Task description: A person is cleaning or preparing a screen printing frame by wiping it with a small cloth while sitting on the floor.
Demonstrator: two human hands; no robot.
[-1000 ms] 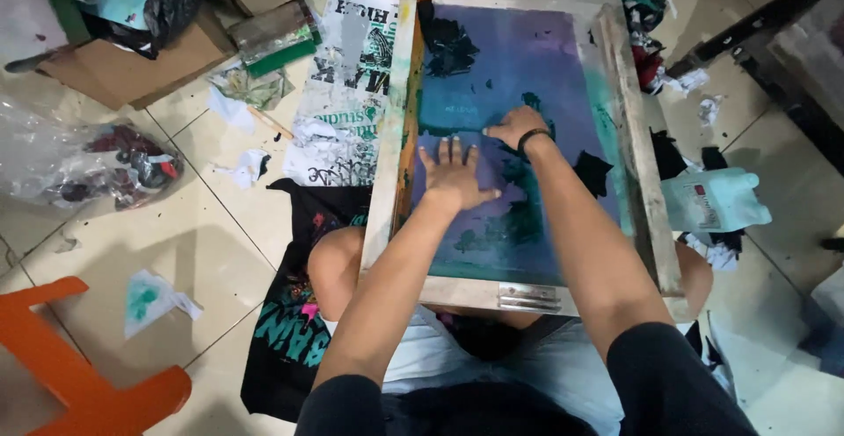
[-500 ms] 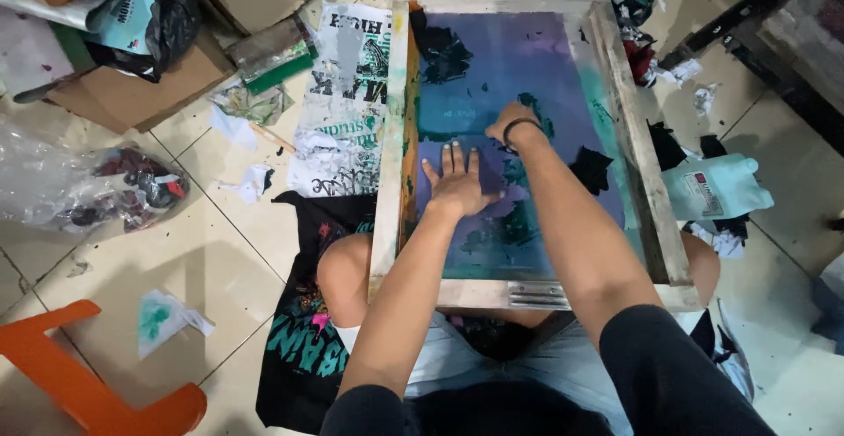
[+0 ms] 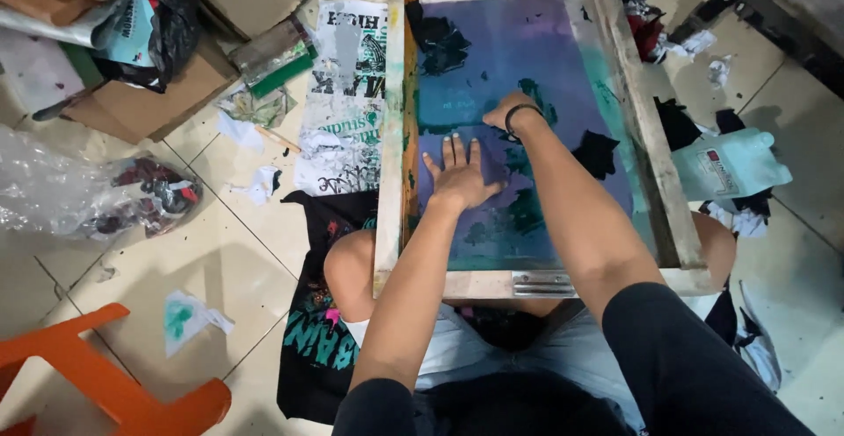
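A person is sitting on the tiled floor (image 3: 237, 260) with a wooden-framed printing screen (image 3: 655, 181) lying across their knees, its purple and teal mesh facing up. The left hand (image 3: 457, 177) is pressing flat on the mesh with fingers spread, while the right hand (image 3: 505, 112), wearing a dark band at the wrist, is curling down onto the mesh just beyond it. A black printed shirt (image 3: 316, 339) is lying under the left knee, printed paper sheets (image 3: 343, 128) are lying beside the frame, and an orange stool (image 3: 97, 383) is standing at the lower left
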